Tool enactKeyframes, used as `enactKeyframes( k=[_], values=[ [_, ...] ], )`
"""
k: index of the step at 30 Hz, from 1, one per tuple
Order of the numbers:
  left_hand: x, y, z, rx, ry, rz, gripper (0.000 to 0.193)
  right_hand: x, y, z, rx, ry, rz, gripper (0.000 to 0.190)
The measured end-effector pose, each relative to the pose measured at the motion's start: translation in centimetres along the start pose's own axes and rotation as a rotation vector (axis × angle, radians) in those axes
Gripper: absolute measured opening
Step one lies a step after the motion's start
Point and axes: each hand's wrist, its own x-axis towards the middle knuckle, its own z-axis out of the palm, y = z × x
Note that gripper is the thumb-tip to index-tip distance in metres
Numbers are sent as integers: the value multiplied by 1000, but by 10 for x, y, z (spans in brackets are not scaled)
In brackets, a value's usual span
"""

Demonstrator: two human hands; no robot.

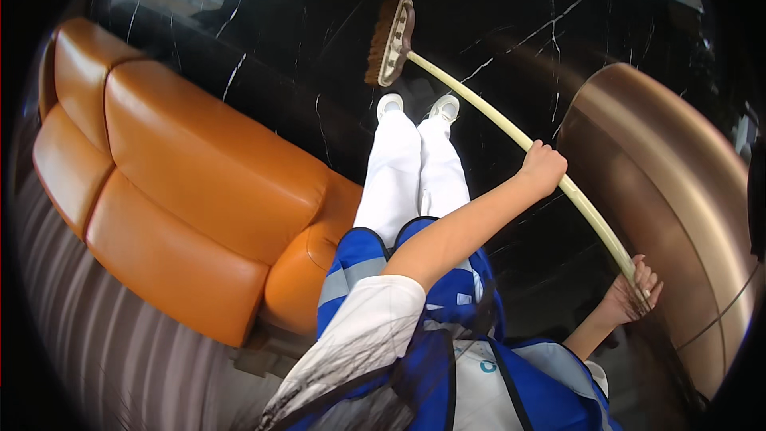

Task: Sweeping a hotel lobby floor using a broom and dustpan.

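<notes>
A push broom with brown bristles (pixel 383 42) lies with its head on the black floor just beyond my white shoes. Its pale yellow handle (pixel 485 105) runs back towards me on the right. My left hand (pixel 544 167) is closed around the handle about midway along it, with that arm reaching across my body. Near the handle's upper end, my right hand (pixel 634 290) grips it too, with the fingers wrapped around.
An orange leather sofa (pixel 209 161) stands at the left, before a grey-brown curtain (pixel 143 341). At the right is a rounded, bronze-coloured piece with a shiny surface (pixel 652 173). Black floor with white veins (pixel 514 18) stretches ahead.
</notes>
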Motion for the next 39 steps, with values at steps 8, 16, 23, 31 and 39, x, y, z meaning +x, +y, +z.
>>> enactKeyframes(
  k=[8,16,23,31,39],
  values=[
    [-132,-141,-87,1,168,-308,8,-17,115,132,-15,-384,180,27],
    [-226,-241,-75,-3,456,-349,5,-71,220,171,-192,-505,310,21],
    [-115,-108,-37,-186,637,-62,8,-54,77,130,-123,-323,109,21],
    [-113,-57,-88,-121,219,3,9,-57,24,129,-244,-450,-125,29],
    [-198,-139,-68,-79,335,-236,9,-64,112,125,-284,-455,83,26]
  ],
)
